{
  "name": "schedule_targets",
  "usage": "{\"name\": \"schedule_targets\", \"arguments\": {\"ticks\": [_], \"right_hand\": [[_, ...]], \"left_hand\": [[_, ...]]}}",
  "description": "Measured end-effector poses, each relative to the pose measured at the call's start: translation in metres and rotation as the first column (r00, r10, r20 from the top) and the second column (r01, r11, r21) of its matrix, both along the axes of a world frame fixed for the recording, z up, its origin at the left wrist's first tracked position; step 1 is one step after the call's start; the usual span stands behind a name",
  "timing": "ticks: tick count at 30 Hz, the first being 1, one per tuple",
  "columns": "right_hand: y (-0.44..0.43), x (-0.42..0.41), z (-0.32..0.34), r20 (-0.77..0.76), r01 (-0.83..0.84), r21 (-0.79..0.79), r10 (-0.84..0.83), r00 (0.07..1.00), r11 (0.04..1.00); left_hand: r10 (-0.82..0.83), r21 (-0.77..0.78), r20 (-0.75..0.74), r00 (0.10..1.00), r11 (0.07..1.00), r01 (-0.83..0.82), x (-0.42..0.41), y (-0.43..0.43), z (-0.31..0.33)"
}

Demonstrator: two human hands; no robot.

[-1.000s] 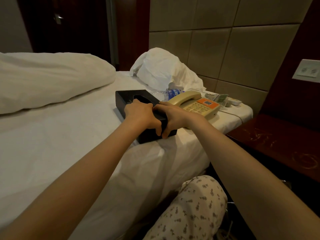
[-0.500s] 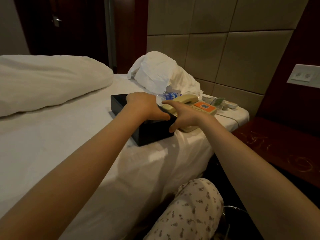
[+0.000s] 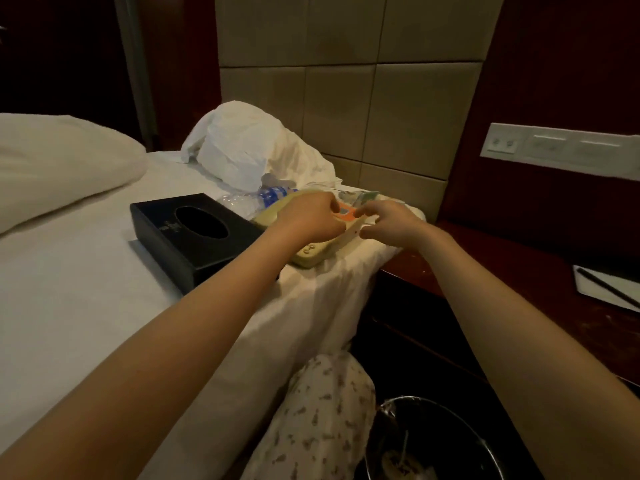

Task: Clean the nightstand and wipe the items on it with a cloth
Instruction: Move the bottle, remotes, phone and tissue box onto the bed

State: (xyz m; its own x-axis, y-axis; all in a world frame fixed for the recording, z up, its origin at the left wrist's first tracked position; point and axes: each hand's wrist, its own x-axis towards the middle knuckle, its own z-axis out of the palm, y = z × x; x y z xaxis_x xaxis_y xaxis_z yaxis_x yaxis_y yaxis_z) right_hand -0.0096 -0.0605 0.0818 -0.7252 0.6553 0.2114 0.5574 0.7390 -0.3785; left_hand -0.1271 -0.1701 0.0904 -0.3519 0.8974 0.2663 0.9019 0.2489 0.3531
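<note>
Early stage, apparently — left hand (image 3: 308, 216) and right hand (image 3: 389, 225) both curl round the telephone (image 3: 311, 253), which lies with the tissue box (image 3: 180, 237) on the bed (image 3: 86, 289) corner beside the nightstand (image 3: 502, 271); a notepad (image 3: 599, 289) sits on it, no cloth shows — wiping remains outstanding.

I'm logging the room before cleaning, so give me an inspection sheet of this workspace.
Surface: nightstand, dark red wood; white bed sheet beside it.
Job's things: telephone, tissue box and water bottle lie on the sheet; cloth, nothing seen.
Clutter: notepad with pen on the nightstand.
Hands: left hand and right hand both grip the telephone.
Cables: nothing seen.
Surroundings: socket panel on the wall, waste bin below, pillow.
</note>
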Motion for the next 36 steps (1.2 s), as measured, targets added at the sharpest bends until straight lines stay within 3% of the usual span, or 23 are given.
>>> {"name": "schedule_targets", "arguments": {"ticks": [8,16,28,31,36], "right_hand": [[0.042,0.08,-0.005,-0.089,0.26,-0.086,-0.268,0.959,0.962],[0.074,0.162,-0.021,-0.146,0.477,-0.135,-0.493,0.857,0.869],[0.108,0.263,-0.048,-0.148,0.655,-0.174,-0.677,0.721,0.736],[0.117,0.284,-0.053,-0.13,0.702,-0.145,-0.717,0.685,0.697],[0.136,0.326,-0.067,-0.011,0.762,0.076,-0.763,0.646,0.643]], "left_hand": [[-0.166,-0.027,0.173,0.971,0.984,0.174,0.054,0.066,-0.014],[-0.329,0.01,0.413,0.849,0.934,0.357,0.114,0.128,-0.025],[-0.473,-0.041,0.537,0.699,0.813,0.581,0.223,0.198,-0.037],[-0.452,-0.054,0.573,0.684,0.811,0.582,0.25,0.212,-0.046],[-0.352,-0.155,0.691,0.631,0.781,0.605,0.286,0.243,-0.056]]}}
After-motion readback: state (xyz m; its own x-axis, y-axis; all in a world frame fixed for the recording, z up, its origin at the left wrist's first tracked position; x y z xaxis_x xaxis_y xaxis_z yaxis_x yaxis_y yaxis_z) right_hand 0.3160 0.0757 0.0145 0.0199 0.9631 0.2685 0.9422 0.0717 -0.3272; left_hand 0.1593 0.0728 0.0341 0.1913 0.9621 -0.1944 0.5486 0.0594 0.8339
